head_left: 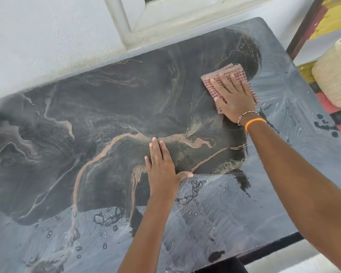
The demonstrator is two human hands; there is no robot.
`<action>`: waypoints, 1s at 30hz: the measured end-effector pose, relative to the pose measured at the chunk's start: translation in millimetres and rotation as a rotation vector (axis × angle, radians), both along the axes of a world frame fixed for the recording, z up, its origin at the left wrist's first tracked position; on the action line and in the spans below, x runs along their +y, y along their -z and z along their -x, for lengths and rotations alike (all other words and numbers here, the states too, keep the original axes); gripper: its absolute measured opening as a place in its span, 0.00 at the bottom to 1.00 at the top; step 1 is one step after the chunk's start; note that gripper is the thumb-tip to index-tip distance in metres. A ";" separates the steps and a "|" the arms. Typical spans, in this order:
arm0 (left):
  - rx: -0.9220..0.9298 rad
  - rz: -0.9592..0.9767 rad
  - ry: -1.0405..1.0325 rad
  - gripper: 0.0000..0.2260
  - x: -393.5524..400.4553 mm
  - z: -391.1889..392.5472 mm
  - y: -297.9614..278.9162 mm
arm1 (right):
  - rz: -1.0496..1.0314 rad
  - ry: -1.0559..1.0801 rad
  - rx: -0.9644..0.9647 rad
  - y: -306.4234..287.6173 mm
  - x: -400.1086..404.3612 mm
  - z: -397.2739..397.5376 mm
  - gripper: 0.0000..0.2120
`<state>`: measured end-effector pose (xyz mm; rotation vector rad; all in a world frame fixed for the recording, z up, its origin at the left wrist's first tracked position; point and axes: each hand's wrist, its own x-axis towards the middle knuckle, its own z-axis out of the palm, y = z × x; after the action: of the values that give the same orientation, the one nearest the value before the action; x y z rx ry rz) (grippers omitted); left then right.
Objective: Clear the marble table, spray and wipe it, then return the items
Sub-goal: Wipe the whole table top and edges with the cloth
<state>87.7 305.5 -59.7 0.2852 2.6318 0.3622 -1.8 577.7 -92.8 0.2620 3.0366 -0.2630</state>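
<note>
The dark marble table (71, 123) with copper-coloured veins fills the view; its near and right parts are wet, with pale smears and droplets. A folded pink waffle cloth (227, 72) lies flat on the far right of the top. My right hand (234, 99) presses down on the cloth with fingers spread, an orange band and a bead bracelet on its wrist. My left hand (162, 166) rests palm-down on the bare marble near the middle, fingers together, holding nothing.
A white wall and a window frame (126, 26) run along the table's far edge. A cream woven basket (337, 75) stands off the right side, on a red and yellow surface. The near table edge shows at the lower right.
</note>
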 end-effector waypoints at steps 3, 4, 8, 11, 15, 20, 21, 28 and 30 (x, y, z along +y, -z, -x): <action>0.025 0.026 0.013 0.55 2.1 0.2 -1.1 | 0.024 0.223 -0.025 -1.4 22.6 -26.5 0.25; 0.029 0.031 0.010 0.55 2.8 0.4 -1.1 | 0.023 0.280 -0.025 -0.8 17.4 -36.5 0.25; 0.046 0.030 0.018 0.54 3.3 -1.3 -1.4 | 0.045 0.336 -0.041 -3.5 -44.2 -67.9 0.26; 0.060 0.003 0.019 0.55 2.4 -0.1 0.7 | 0.048 0.115 -0.049 -7.2 -106.6 -71.4 0.25; 0.091 -0.086 -0.033 0.56 -1.7 -8.8 1.7 | 0.040 -0.271 -0.117 -8.1 -144.5 -84.2 0.25; 0.070 -0.136 0.048 0.57 27.5 -32.2 -0.7 | 0.054 -0.365 -0.078 -8.7 -75.3 -120.9 0.24; 0.059 -0.136 0.082 0.57 42.5 -32.5 -0.9 | 0.038 -0.328 -0.073 -9.0 -54.7 -124.7 0.24; 0.081 -0.077 0.214 0.51 136.1 -14.0 0.4 | 0.019 0.108 -0.115 -8.6 105.9 -129.4 0.27; 0.057 -0.088 0.180 0.52 154.1 -9.2 1.0 | 0.040 0.234 -0.106 -7.2 140.1 -138.5 0.28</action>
<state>96.9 459.6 -60.8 0.5645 2.6233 0.4153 136.6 717.8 -85.6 0.6098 2.8916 -0.3134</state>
